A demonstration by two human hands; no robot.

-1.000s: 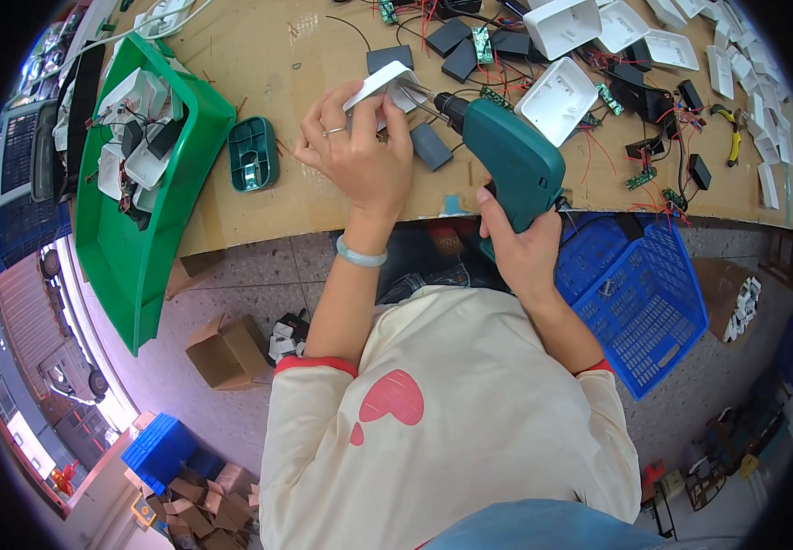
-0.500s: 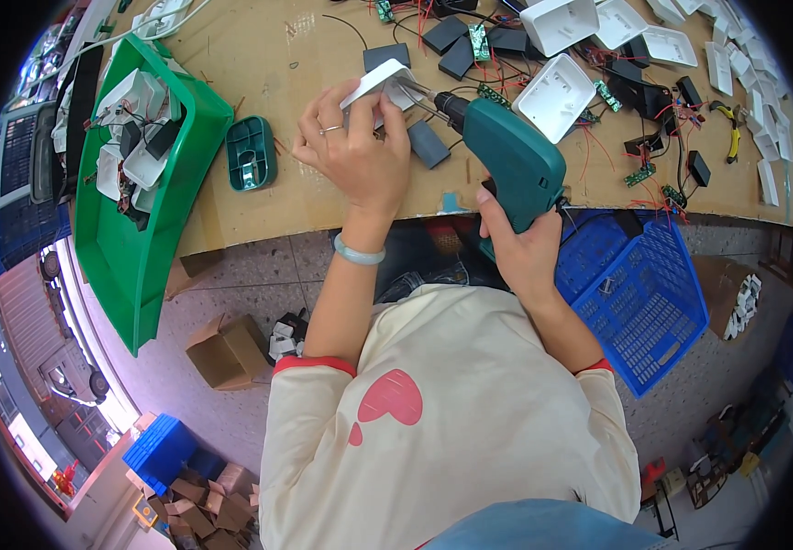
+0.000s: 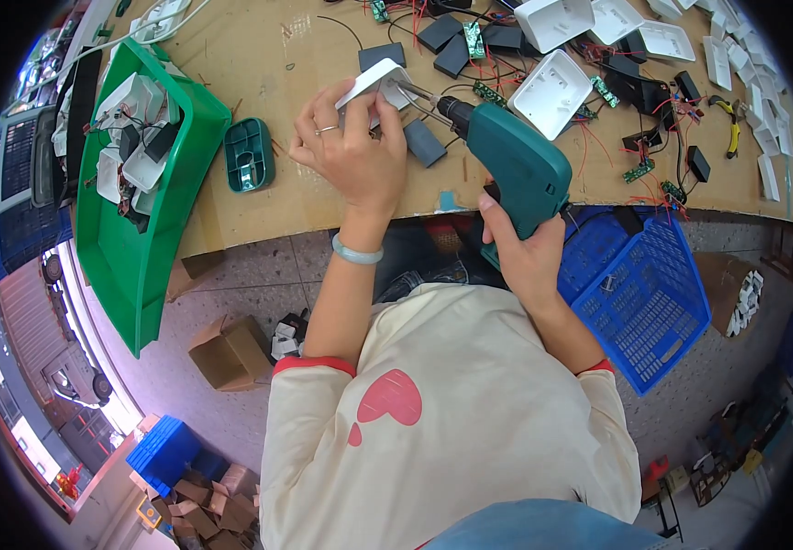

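My left hand (image 3: 352, 156), with a ring and a pale bangle, grips a small white plastic case (image 3: 371, 79) tilted up above the cardboard-covered table. My right hand (image 3: 529, 252) is wrapped round the handle of a dark green soldering gun (image 3: 523, 165), whose thin metal tip and side tube reach into the case's open side. What the tip touches inside is hidden. Dark grey rectangular blocks (image 3: 426, 143) lie just beyond and beside the case. Another white case (image 3: 550, 94) rests open side up to the right of the gun.
On the left stands a green bin (image 3: 108, 252) holding wired white cases, beside a small green compartment tray (image 3: 250, 156). Circuit boards (image 3: 639, 171), red wires and yellow-handled cutters (image 3: 733, 128) lie at right. A blue basket (image 3: 649, 312) sits below the table edge.
The soldering gun has dipped slightly toward me and to the right. The case stays in my left hand, almost unmoved.
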